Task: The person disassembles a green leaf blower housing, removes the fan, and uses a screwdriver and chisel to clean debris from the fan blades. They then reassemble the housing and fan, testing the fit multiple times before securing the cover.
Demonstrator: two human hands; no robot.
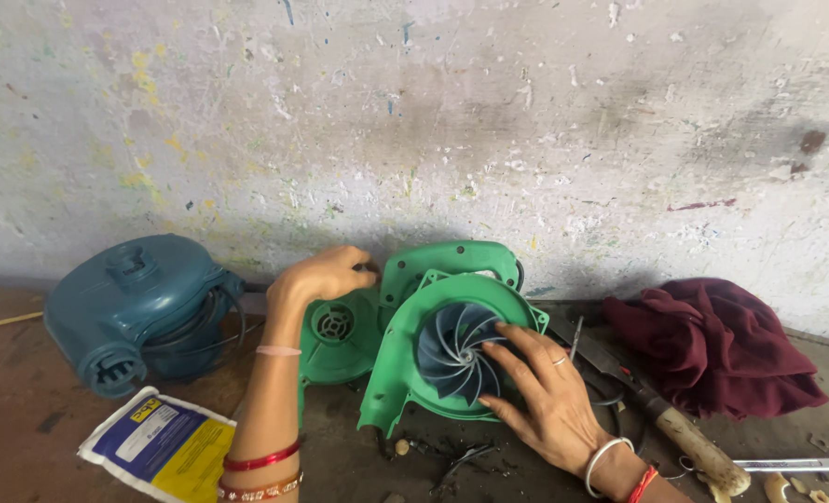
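The green blower housing [414, 326] stands tilted on the workbench [23, 419] against the wall, open face toward the camera, with the grey-blue impeller [456, 349] seated in its round chamber. The right hand [545, 401] lies spread, fingers wide, fingertips on the impeller's vanes and the chamber rim; it clasps nothing. The left hand [321, 275] curls over the top edge of the second green shell half [335, 335] just behind and to the left; whether its fingers close fully around that edge I cannot tell. Risks, as judged: the housing rests on a narrow lower edge, so a push on the vanes could tip it forward; thin vanes may crack under fingertip load; small loose bits [405, 447] lying below the housing could fall into the chamber. A knife-like tool with a pale handle [685, 438] lies close by the right wrist, which a backward sweep could catch. Containers: the housing chamber holds only the impeller; the flat blue-and-yellow pouch [158, 447] looks sealed, contents unseen. A teal blower [135, 312] and a maroon cloth [722, 345] lie to either side.
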